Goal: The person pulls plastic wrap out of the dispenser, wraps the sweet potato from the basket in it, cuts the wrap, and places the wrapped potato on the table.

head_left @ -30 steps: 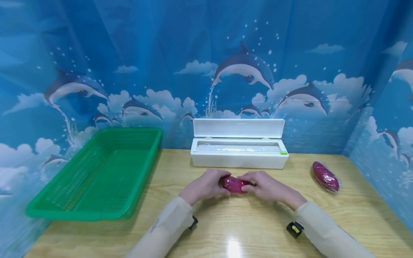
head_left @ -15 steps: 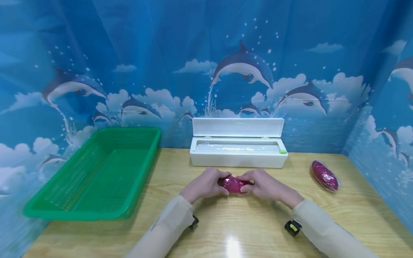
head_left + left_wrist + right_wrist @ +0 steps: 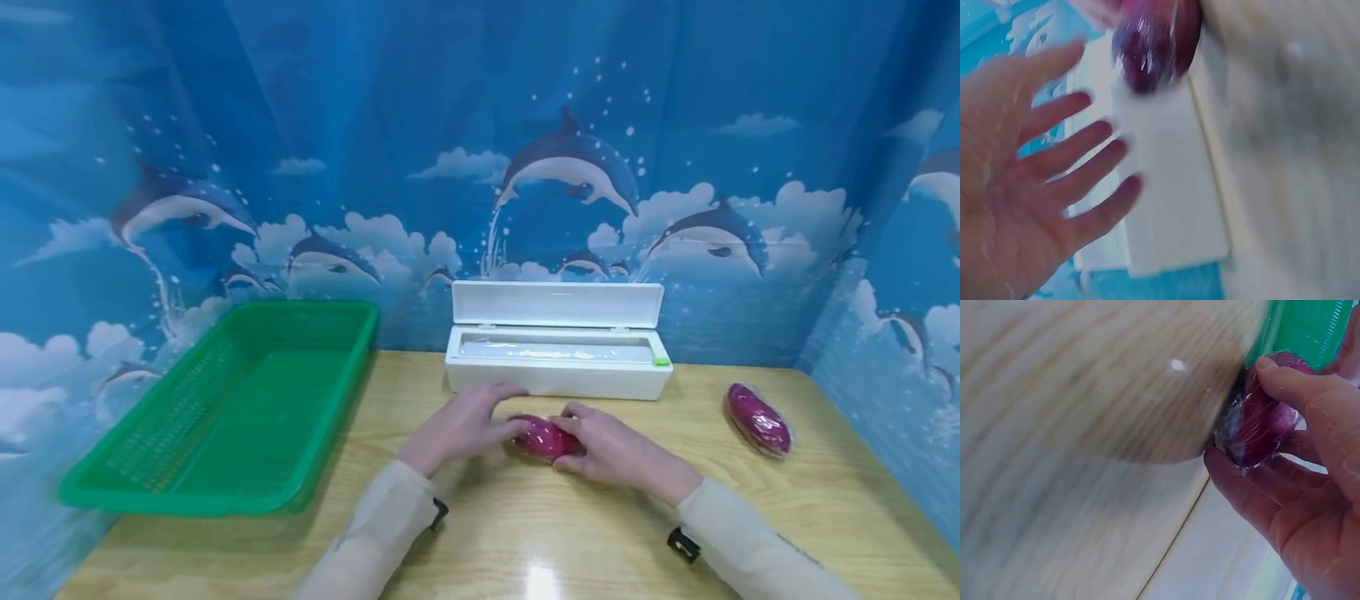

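A reddish-purple, oblong vegetable in clear film (image 3: 542,438) lies on the table in front of the white box. My right hand (image 3: 611,446) grips its right end; the right wrist view shows the thumb on one side of the film-wrapped vegetable (image 3: 1266,419) and the fingers round the other. At its left end is my left hand (image 3: 463,427), fingers spread. The left wrist view shows that palm (image 3: 1029,194) holding nothing, with a gap between the fingers and the vegetable. A second film-wrapped vegetable (image 3: 759,419) of the same colour lies at the far right.
Behind the hands stands a long white box (image 3: 558,380) with its lid raised, clear film inside and a green tab at its right end. A green plastic basket (image 3: 292,492) occupies the left side. A blue dolphin-print curtain (image 3: 420,100) hangs behind the table.
My left hand has let go of the vegetable and drawn back slightly to the left, its fingers spreading. My right hand still holds the vegetable at almost the same spot.
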A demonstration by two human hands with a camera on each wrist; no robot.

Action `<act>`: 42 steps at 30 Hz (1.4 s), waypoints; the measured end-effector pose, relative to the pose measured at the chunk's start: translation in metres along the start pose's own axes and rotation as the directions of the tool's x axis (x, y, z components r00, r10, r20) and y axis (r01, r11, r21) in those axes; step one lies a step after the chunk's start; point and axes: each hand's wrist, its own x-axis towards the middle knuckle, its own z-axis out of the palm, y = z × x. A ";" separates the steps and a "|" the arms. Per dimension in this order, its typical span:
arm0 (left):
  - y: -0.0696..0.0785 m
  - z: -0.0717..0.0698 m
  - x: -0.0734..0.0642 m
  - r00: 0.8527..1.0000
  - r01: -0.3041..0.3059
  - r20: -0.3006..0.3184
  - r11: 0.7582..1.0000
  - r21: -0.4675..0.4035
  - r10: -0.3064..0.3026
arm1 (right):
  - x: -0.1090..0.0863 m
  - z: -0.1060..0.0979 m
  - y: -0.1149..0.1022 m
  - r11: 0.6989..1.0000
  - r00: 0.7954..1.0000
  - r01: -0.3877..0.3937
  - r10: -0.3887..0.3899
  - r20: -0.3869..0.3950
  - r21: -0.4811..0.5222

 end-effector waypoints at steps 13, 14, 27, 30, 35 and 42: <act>-0.026 -0.009 0.018 0.932 0.103 -0.360 0.926 0.363 0.037 | -0.036 -0.022 0.006 0.971 0.970 -0.238 0.239 -0.052 0.030; -0.027 -0.008 0.019 0.935 0.119 -0.354 0.917 0.381 0.026 | -0.040 -0.025 0.007 0.967 0.966 -0.253 0.255 -0.051 0.042; -0.026 0.001 0.025 0.956 0.189 -0.291 0.832 0.521 -0.035 | -0.091 -0.057 0.043 0.935 0.908 -0.351 0.353 -0.224 0.052; -0.026 0.004 0.024 0.955 0.189 -0.297 0.819 0.541 -0.025 | -0.103 -0.061 0.051 0.919 0.878 -0.391 0.387 -0.281 0.046; -0.026 0.009 0.025 0.945 0.214 -0.326 0.796 0.566 -0.022 | -0.115 -0.062 0.065 0.894 0.827 -0.444 0.434 -0.357 0.059; -0.023 0.013 0.027 0.941 0.259 -0.333 0.773 0.580 -0.065 | -0.115 -0.058 0.079 0.865 0.794 -0.500 0.476 -0.379 0.041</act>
